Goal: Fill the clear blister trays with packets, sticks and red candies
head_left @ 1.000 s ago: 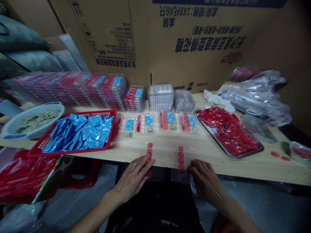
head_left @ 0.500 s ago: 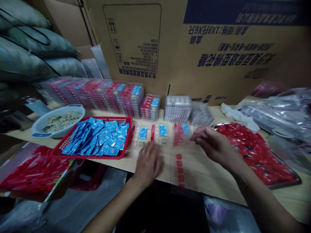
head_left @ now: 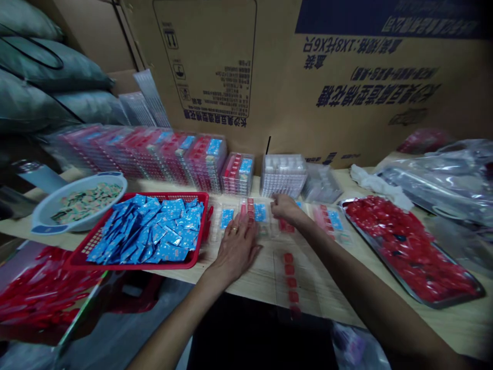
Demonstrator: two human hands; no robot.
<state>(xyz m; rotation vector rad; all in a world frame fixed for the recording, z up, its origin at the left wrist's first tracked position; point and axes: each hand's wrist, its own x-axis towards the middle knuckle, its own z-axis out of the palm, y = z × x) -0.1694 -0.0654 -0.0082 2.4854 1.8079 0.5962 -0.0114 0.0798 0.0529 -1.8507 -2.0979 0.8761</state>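
Observation:
My left hand (head_left: 238,246) lies with fingers apart over the near edge of a clear tray holding a blue packet (head_left: 261,212) and red pieces. My right hand (head_left: 287,209) is closed at the far side of the neighbouring tray (head_left: 287,226); anything in its fingers is too small to make out. Farther right is a filled tray with a blue packet (head_left: 335,220) and red pieces. Left of my left hand, another tray carries a blue packet (head_left: 227,218). A clear sheet with a column of red pieces (head_left: 291,282) lies near the table's front edge.
A red basket (head_left: 188,264) of blue packets and a blue basin (head_left: 79,226) stand left. On the right is a metal tray (head_left: 416,297) of red pieces. Stacked clear trays (head_left: 283,177) line the back, before a large carton (head_left: 285,103). A box of red items (head_left: 42,288) sits low left.
My right hand has moved left and away from me, leaving a filled tray visible on the right. My left hand has shifted slightly forward onto a tray where red pieces now show.

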